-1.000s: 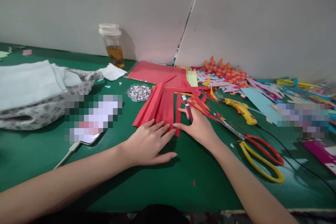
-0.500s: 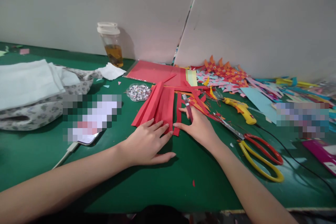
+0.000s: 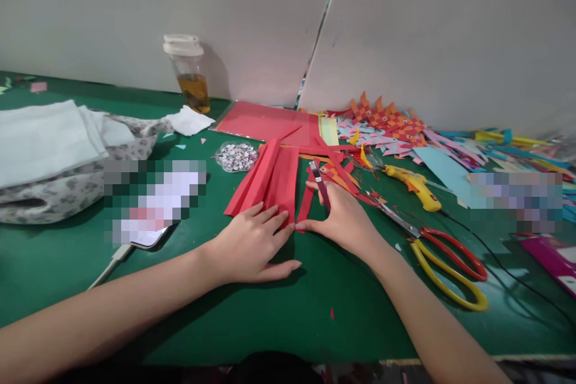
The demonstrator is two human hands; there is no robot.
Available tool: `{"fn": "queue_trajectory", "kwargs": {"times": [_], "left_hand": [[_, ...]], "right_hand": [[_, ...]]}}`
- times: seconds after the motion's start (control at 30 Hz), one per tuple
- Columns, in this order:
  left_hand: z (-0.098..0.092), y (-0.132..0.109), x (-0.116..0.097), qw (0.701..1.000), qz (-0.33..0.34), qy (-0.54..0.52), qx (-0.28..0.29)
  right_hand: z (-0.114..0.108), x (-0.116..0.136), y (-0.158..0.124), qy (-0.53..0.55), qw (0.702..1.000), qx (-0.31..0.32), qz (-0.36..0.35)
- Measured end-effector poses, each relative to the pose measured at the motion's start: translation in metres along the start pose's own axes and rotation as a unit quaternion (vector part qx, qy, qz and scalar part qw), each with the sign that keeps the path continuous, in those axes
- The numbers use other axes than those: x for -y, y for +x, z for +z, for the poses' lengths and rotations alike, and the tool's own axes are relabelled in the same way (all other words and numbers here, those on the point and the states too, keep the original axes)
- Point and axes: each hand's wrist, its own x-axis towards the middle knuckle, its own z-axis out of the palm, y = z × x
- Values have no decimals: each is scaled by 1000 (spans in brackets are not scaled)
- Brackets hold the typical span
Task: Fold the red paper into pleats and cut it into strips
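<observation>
My left hand (image 3: pixel 258 246) lies flat, fingers spread, its fingertips on the near end of a fan of folded red paper (image 3: pixel 283 177). To its right, my right hand (image 3: pixel 346 210) has a slim dark-red craft knife (image 3: pixel 320 185) tucked in it, the silvery end pointing away from me. The thumb of that hand touches the near end of a narrow red paper strip (image 3: pixel 306 207), which lies slanted beside the larger red paper. Part of the knife and several fingers of the right hand are hidden.
Large scissors (image 3: pixel 443 258) with red and yellow handles and a yellow glue gun (image 3: pixel 416 187) with a cord lie on the right. Woven orange-red paper pieces (image 3: pixel 387 117) are piled behind. Left are a phone (image 3: pixel 159 207), a bag of googly eyes (image 3: pixel 237 156) and a drink cup (image 3: pixel 189 75).
The red strip has turned from nearly straight to slanted, its near end now closer to the larger red paper. My right thumb has shifted slightly left with it; my left hand stays put.
</observation>
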Motion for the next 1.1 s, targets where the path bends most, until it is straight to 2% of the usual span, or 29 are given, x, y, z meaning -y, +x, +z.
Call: {"fn": "queue_trajectory", "kwargs": {"times": [0.13, 0.33, 0.47, 0.57, 0.67, 0.73, 0.83, 0.9, 0.97, 1.1], "left_hand": [[-1, 1, 0, 1000, 1, 1, -14], [-2, 1, 2, 1000, 1, -3, -21], [-1, 0, 2, 999, 7, -5, -40], [-1, 0, 2, 999, 6, -5, -45], [-1, 0, 3, 999, 6, -10, -39], [-1, 0, 3, 999, 9, -19, -31], [0, 1, 4, 999, 9, -37, -18], [0, 1, 4, 999, 2, -50, -10], [1, 0, 5, 998, -5, -58, -4], [2, 0, 6, 998, -3, -62, 12]], "right_hand": [[-1, -1, 1, -5, 1000, 19, -3], [1, -7, 2, 16, 1000, 8, -14], [5, -20, 4, -54, 998, -43, -12], [5, -30, 6, -127, 987, -90, 31], [-1, -33, 6, -148, 974, -155, 75], [-5, -30, 4, -97, 970, -210, 77], [-9, -19, 1, 111, 958, -261, 42], [-8, -11, -1, 264, 932, -247, 22], [-6, -5, -2, 360, 907, -217, 24], [-5, 0, -3, 403, 896, -184, 35]]}}
